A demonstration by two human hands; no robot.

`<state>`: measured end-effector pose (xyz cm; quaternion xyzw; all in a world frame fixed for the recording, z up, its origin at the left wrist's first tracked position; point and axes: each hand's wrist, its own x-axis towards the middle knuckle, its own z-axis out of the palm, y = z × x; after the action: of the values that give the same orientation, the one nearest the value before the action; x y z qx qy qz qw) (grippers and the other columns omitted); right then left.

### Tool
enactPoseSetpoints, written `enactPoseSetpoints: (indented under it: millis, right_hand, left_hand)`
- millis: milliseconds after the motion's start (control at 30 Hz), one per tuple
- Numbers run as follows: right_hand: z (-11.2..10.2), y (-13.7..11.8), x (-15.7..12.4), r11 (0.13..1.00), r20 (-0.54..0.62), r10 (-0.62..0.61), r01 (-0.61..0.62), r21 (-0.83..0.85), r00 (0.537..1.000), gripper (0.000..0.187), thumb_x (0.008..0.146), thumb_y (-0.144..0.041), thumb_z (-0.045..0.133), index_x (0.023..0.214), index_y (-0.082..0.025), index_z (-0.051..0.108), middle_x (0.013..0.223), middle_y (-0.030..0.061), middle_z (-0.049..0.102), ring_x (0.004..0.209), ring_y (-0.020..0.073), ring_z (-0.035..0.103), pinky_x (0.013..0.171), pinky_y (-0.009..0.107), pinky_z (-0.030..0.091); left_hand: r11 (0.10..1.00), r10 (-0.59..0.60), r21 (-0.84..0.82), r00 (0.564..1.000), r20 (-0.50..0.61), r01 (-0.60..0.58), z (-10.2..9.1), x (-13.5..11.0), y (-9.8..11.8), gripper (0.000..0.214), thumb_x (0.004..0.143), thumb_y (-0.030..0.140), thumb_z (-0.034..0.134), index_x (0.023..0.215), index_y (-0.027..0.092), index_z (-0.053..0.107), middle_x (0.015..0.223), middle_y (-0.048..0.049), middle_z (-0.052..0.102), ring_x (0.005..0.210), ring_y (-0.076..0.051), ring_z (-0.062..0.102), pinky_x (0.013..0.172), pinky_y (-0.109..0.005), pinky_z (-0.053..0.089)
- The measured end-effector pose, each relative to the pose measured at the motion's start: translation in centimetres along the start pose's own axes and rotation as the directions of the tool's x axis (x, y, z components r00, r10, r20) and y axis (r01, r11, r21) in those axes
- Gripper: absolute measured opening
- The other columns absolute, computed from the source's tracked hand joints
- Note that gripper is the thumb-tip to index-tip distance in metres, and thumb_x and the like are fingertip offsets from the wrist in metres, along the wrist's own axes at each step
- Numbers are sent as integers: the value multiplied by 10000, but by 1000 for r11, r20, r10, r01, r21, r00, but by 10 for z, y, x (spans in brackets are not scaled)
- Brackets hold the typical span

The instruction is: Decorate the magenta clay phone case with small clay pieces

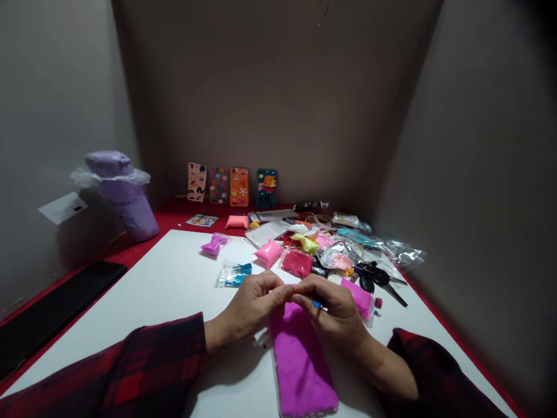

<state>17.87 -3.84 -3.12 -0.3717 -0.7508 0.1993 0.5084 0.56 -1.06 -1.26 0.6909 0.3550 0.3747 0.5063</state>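
Observation:
Both my hands meet over the near end of a white board [174, 290]. My left hand [252, 305] is closed in a pinch, fingertips touching those of my right hand [331, 313]. My right hand is also pinched, and a tiny blue bit of clay [316, 303] shows under its fingers. Directly beneath them lies a flat magenta clay-covered phone case [300, 366], running toward me. What the left fingertips pinch is too small to make out.
Bags of coloured clay lie behind my hands: purple [214, 244], blue [237, 274], pink [268, 253], red [297, 263]. Black scissors [380, 280] rest at the right. Several decorated phone cases [231, 187] lean on the back wall. A lilac container [124, 194] stands far left.

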Motion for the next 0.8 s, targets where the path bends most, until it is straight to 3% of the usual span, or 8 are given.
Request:
enactPoseSetpoints:
  millis: [200, 633, 800]
  right_hand:
    - [0, 4, -1, 1000, -5, 0, 0, -2, 1000, 98, 805, -93, 601, 841, -177, 637, 684, -2, 586, 602, 128, 532, 550, 231, 409]
    - [0, -1, -1, 999, -8, 46, -46, 10, 999, 43, 843, -192, 618, 822, -178, 652, 673, 15, 616, 597, 137, 557, 535, 235, 446]
    - [1, 4, -5, 994, -9, 100, -100, 32, 995, 33, 846, -205, 621, 836, -177, 636, 738, 30, 621, 650, 150, 581, 577, 251, 481]
  left_hand:
    - [999, -21, -46, 999, 30, 22, -1, 0, -2, 390, 806, 469, 593, 609, 133, 575, 570, 6, 533, 535, -99, 467, 515, -208, 350]
    - [993, -21, -113, 1000, 19, 23, 0, 0, -3, 350, 797, 439, 625, 639, 131, 574, 577, 12, 523, 537, -93, 462, 507, -199, 348]
    - [993, -36, -114, 997, 63, 43, -2, 0, -4, 445, 859, 514, 505, 657, 124, 572, 573, -7, 546, 520, -101, 491, 510, -212, 370]
